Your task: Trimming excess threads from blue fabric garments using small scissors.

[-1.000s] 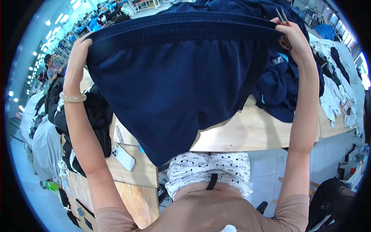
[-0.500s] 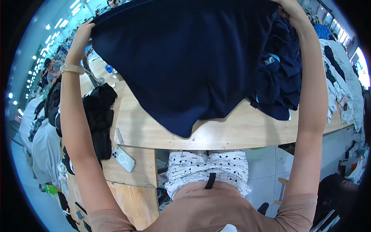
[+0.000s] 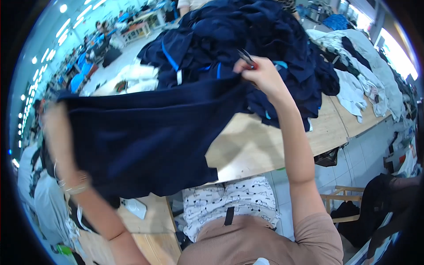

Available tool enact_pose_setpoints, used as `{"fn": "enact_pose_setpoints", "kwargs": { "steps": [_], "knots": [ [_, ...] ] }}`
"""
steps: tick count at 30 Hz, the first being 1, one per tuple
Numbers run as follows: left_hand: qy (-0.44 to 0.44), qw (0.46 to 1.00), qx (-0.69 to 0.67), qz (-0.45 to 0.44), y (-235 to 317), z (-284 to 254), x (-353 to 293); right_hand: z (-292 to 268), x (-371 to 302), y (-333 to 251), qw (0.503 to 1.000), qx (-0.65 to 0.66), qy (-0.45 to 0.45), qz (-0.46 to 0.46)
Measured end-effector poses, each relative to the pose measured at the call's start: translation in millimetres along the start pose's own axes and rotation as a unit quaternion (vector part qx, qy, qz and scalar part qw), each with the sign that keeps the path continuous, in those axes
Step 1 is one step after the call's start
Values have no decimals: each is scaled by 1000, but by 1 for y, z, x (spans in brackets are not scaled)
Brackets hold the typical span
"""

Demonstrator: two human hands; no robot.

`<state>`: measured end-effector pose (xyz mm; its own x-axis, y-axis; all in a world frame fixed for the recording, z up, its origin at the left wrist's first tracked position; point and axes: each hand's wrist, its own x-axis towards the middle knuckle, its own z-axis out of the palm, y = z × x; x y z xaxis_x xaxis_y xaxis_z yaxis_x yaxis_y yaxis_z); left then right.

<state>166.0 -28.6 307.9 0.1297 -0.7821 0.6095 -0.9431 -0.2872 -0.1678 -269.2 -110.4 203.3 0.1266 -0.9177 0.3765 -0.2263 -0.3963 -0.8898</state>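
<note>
Head view: navy garment [image 3: 145, 137] hides wooden table [image 3: 260, 145], navy pile [image 3: 265, 39] behind.

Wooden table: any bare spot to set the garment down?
Bare patch on the pale wooden table, between the held dark navy garment and the navy clothes pile. Far side is crowded; the right end holds white and grey clothes.

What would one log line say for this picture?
left hand: holds navy garment | right hand: pinches garment edge, small snips | behind: navy clothes pile, wooden table
</note>
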Motion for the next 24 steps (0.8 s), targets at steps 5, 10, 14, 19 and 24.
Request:
{"fn": "enact_pose_setpoints", "kwargs": {
  "steps": [5, 10, 14, 19, 24],
  "knots": [
    [-273, 845, -459, -28, 222, 104, -107, -26, -77, 158, 913, -376, 81, 135],
    [-394, 768, -499, 75, 262, 174, -184, 12, -128, 143, 968, -110, 99, 200],
    [-284, 789, -542, 66, 218, 153, -204, 48, -140, 127, 955, 53, 79, 282],
    [-308, 833, -435, -148, 113, 132, -259, 67, -117, 146, 962, -19, 36, 272],
    [-468, 766, -352, -265, 53, 120, -340, 81, -80, 138, 908, 84, -27, 410]
  ]
}}
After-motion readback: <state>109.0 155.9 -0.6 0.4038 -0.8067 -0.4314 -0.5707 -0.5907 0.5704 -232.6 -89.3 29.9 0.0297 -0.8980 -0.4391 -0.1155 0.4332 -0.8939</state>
